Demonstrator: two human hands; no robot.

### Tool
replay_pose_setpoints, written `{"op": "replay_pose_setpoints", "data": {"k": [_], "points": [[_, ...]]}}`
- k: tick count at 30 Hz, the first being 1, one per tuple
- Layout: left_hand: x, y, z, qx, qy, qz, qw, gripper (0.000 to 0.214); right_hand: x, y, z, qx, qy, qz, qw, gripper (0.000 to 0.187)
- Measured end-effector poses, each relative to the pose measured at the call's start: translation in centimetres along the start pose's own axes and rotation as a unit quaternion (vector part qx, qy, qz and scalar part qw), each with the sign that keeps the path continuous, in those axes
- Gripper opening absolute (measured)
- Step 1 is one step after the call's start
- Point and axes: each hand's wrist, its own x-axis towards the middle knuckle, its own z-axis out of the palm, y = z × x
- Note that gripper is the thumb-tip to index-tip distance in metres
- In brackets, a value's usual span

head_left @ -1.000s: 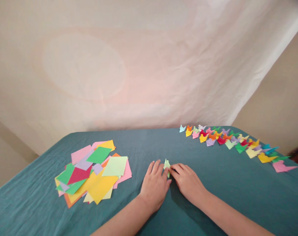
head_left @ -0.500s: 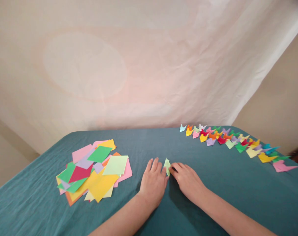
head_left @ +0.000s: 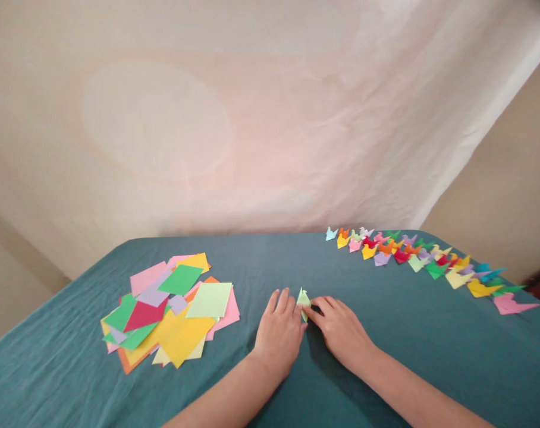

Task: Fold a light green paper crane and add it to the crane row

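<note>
Near the front middle of the table, a small light-green origami crane (head_left: 303, 298) stands between my two hands, its pointed tip facing up and away. My left hand (head_left: 279, 330) grips its left side with thumb and index finger, the other fingers stretched out over the cloth. From the right, my right hand (head_left: 341, 324) presses thumb and index finger against the crane's lower right part, the remaining fingers curled. Fingertips cover the lower part of the folded paper.
A loose pile of coloured paper squares (head_left: 187, 339) lies to the left on the dark teal tablecloth (head_left: 270, 255). Rows of finished origami cranes (head_left: 401, 255) in many colours run along the back right. A pale cloth (head_left: 270, 119) hangs behind the table.
My right fingertips have shifted slightly left, onto the face of the crane. The crane has turned a little and shows more of its surface. My left hand has barely moved.
</note>
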Motion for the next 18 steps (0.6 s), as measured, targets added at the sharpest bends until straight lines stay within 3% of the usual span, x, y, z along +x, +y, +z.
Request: {"op": "replay_pose_setpoints", "data": {"k": [18], "points": [[-0.1,0.0,-0.1,0.002,-0.017,-0.004,1.000,0.034,0.5,0.5,-1.6,0.015,-0.071,0.007,0.997,0.028]]}}
